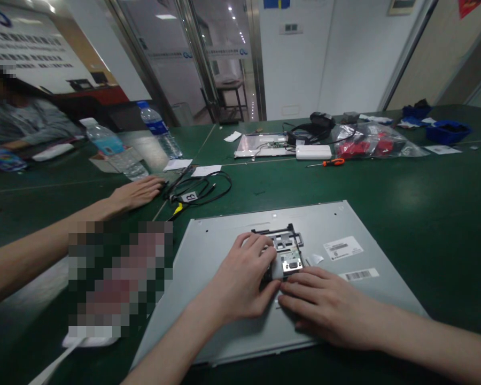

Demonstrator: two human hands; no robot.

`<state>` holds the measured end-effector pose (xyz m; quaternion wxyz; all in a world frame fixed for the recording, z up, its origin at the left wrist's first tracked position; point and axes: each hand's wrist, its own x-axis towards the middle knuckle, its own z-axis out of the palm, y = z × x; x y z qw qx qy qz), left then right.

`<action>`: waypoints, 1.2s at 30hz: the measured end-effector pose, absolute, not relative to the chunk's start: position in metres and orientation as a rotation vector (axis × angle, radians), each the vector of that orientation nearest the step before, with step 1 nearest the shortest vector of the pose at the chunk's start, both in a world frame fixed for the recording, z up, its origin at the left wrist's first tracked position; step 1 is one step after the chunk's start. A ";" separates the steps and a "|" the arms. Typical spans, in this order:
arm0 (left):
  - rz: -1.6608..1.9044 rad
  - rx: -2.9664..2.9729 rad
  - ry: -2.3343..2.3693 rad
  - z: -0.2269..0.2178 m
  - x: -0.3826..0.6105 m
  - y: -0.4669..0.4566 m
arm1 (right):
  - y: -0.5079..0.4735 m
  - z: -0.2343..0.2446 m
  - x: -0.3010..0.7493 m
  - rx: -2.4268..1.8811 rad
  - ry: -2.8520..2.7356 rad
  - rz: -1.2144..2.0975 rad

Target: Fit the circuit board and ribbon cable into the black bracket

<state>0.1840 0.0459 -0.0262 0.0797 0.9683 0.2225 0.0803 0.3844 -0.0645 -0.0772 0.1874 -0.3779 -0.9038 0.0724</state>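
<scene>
A large grey metal panel [224, 331] lies flat on the table in front of me. At its middle sits a small black frame [292, 235] with metal plates and a silver connector plate [292, 262]. My left hand [244, 275] is closed around the frame's left side, fingers over the far part and thumb at the near edge. They hide that side. My right hand [324, 305] rests on the panel with fingers extended, fingertips at the frame's near edge. A scrap of clear film [315, 260] and a white label [343, 248] lie to the right.
Another person's hand [138, 191] rests at left beside coiled black cables [202, 190]. Water bottles [160, 131] stand behind it. At the far side are an orange screwdriver [333, 162], a white box [313, 152], a plastic bag [379, 141] and a blue tray [449, 132].
</scene>
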 end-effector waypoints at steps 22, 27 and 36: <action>0.311 2.903 0.540 -0.029 0.180 0.054 | -0.064 -0.078 0.384 -1.038 -2.537 0.193; 0.335 2.853 0.514 -0.035 0.179 0.057 | -0.064 -0.077 0.384 -1.042 -2.534 0.198; 0.318 2.839 0.457 -0.035 0.180 0.057 | -0.063 -0.078 0.385 -1.025 -2.525 0.203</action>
